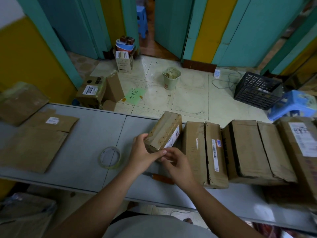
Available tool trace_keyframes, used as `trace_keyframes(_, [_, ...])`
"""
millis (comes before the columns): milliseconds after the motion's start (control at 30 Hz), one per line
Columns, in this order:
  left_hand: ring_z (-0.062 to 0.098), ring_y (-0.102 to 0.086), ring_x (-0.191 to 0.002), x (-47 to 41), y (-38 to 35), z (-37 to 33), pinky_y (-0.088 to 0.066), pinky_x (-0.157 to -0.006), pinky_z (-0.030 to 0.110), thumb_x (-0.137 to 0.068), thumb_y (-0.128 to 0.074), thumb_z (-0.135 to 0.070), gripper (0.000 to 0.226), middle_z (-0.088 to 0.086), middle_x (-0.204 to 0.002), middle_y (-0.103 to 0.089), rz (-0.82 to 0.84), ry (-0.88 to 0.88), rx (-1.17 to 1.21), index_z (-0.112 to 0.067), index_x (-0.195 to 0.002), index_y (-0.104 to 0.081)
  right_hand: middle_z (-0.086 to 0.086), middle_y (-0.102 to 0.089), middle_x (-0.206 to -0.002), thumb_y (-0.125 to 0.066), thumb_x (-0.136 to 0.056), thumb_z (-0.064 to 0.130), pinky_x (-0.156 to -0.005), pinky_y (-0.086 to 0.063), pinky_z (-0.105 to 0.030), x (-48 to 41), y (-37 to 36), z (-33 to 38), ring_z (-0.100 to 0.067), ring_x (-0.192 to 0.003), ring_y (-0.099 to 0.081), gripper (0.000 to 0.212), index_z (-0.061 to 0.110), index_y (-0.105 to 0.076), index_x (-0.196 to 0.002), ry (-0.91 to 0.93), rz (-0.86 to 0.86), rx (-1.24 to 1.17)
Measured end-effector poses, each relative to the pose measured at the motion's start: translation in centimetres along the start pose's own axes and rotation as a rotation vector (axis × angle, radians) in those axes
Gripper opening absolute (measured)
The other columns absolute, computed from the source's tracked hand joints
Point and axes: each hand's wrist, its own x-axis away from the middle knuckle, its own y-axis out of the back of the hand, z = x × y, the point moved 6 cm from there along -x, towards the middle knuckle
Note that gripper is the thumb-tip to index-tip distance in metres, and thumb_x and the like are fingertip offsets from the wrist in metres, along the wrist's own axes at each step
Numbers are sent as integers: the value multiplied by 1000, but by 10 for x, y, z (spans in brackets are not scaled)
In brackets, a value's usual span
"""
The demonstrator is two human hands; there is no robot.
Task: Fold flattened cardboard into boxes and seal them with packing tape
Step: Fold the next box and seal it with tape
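Note:
A small folded cardboard box [164,133] with tape along its top stands tilted on the grey table [89,134]. My left hand [144,152] grips its near end, thumb on top and fingers across the front. My right hand [176,162] is just below that end, fingers curled at the box's lower corner; whether it pinches tape or cardboard is unclear. A roll of clear packing tape [110,157] lies flat to the left of my hands. Flattened cardboard sheets [39,140] lie at the table's left.
Three larger folded boxes [204,152] [253,150] [301,152] stand in a row to the right. An orange-handled knife [159,177] lies near the table's front edge. On the floor beyond are a bin [171,78], a black crate [257,90] and a blue stool [293,105].

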Motion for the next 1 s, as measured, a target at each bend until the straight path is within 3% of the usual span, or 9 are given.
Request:
trace_keyframes(133, [-3, -53, -111, -3, 9, 0, -40, -76, 3, -70, -97, -41, 85, -15, -129, -50, -63, -17, -5, -30, -141, -53, 3, -73, -116, -70, -97, 4, -95, -57, -31, -1, 10, 3, 1, -106, -68, 28, 12, -65, -123, -40, -28, 11])
trace_keyframes(267, [-16, -51, -119, -5, 34, -4, -51, -80, 7, -77, -93, -29, 78, -29, -131, -50, 61, -105, 11, -43, -142, -53, 23, -68, -117, -77, -93, 22, -93, -58, -29, -11, 52, 16, 9, -108, -61, 38, 35, -62, -126, 55, -144, 154])
trace_keyframes(367, [-3, -52, -134, -11, 56, -7, -60, -96, 23, -79, -92, -13, 80, -30, -138, -50, 217, -156, 60, -38, -146, -55, 27, -50, -141, -90, -78, 36, -105, -47, -31, -27, 77, 33, 5, -130, -48, 78, 45, -46, -141, 132, -160, 288])
trace_keyframes(500, [3, -53, -138, -23, 69, -13, -60, -100, 32, -78, -89, 4, 83, -23, -142, -54, 479, -153, 151, -34, -146, -61, 16, -20, -168, -98, -64, 33, -119, -30, -47, -53, 68, 43, -17, -152, -26, 128, 50, -15, -159, 146, 136, 565])
trace_keyframes(567, [-2, -51, -139, -30, 71, -18, -58, -103, 30, -78, -86, 7, 85, -23, -143, -54, 531, -182, 108, -34, -148, -61, 9, -34, -160, -96, -67, 30, -117, -41, -47, -59, 57, 38, -18, -144, -38, 120, 45, -21, -160, 128, 297, 634])
trace_keyframes(633, [-5, -47, -142, -37, 69, -21, -55, -107, 30, -81, -81, 12, 87, -22, -148, -51, 514, -196, 119, -33, -152, -57, 7, -47, -142, -93, -71, 31, -104, -51, -33, -60, 47, 31, -16, -129, -50, 100, 34, -36, -154, 127, 365, 705])
trace_keyframes(767, [-5, -43, -144, -44, 63, -16, -53, -100, 19, -93, -76, 1, 87, -18, -158, -43, 237, -123, 194, -40, -160, -39, 10, -49, -130, -88, -68, 47, -86, -54, -24, -60, 44, 25, -12, -115, -56, 90, 31, -44, -144, 93, 196, 665])
trace_keyframes(867, [10, -58, -124, -33, 46, -4, -57, -93, 30, -96, -76, -11, 74, -7, -147, -49, -4, -22, 117, -33, -157, -39, 10, -50, -132, -84, -66, 64, -83, -60, -32, -54, 47, 18, -11, -111, -57, 94, 32, -42, -143, 22, 14, 645])
trace_keyframes(1000, [2, -60, -117, -3, -15, 1, -64, -86, 35, -99, -73, -38, 71, -19, -145, -46, 224, 107, 310, -49, -157, -34, 2, -43, -135, -71, -71, 81, -87, -61, -44, -42, 40, 16, -20, -116, -57, 101, 33, -30, -150, 32, -89, 688])
